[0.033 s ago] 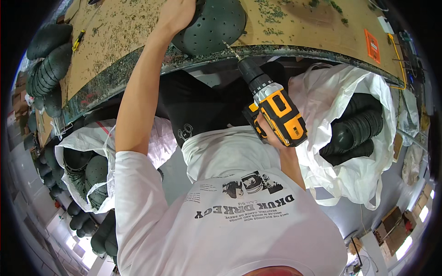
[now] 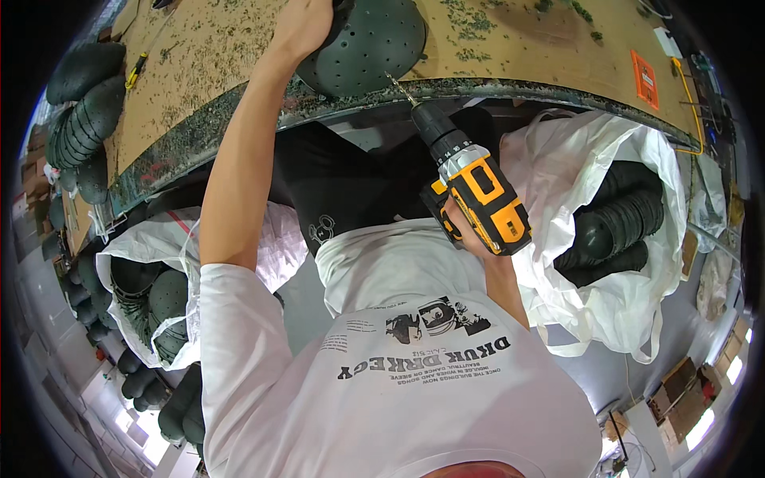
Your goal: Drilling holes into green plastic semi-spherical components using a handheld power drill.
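My left hand (image 2: 307, 28) reaches out over the workbench and rests on the left side of a dark green perforated dome-shaped shell (image 2: 374, 44), holding it down on the board. My right hand (image 2: 470, 235) grips the handle of a yellow and black cordless drill (image 2: 478, 195). Its drill bit (image 2: 396, 86) points up and left, with the tip touching or nearly touching the lower rim of the shell at the bench's near edge.
The brown workbench board (image 2: 199, 48) is strewn with green shavings. White sacks of stacked dark shells stand at the right (image 2: 629, 295) and at the left (image 2: 119, 251). More stacked shells (image 2: 88, 119) lie at the bench's left end. An orange card (image 2: 644, 80) lies far right.
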`<state>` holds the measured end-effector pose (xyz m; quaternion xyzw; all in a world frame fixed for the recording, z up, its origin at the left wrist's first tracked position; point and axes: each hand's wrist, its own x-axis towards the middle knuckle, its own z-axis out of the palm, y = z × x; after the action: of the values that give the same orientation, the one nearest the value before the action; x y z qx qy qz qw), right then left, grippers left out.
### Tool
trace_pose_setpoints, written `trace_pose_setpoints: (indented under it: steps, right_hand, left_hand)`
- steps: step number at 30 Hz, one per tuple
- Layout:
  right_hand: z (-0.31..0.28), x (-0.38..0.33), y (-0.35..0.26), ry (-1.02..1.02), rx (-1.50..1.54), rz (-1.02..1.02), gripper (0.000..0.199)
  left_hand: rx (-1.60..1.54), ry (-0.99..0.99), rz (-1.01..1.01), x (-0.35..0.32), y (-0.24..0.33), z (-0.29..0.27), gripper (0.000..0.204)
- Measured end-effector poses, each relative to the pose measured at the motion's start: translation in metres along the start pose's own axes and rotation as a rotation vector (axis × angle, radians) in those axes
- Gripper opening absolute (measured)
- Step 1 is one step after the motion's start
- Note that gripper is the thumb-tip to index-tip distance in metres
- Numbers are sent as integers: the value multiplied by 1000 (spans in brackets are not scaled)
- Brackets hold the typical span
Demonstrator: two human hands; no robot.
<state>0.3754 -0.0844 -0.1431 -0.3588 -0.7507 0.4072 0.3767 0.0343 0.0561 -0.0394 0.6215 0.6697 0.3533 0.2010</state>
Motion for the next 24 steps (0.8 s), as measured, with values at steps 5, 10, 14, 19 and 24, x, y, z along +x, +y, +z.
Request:
trace_pose_setpoints:
  steps: [5, 10, 14, 19, 24]
  right_hand:
    - [2, -8, 13, -59, -114, 22, 23]
    - [3, -8, 7, 46, -207, -101, 24]
    - [1, -6, 7, -6, -221, -223, 22]
    - [9, 1, 17, 21, -351, -528, 35]
    - [17, -5, 22, -123, 195, 93, 37]
  left_hand:
    - [-198, -64, -16, 4, -7, -2, 74]
    - [150, -76, 70, 4, -1, -1, 51]
    - [232, 21, 14, -2, 10, 6, 47]
    - [237, 47, 39, -4, 7, 5, 45]
    - [226, 52, 17, -4, 10, 7, 44]
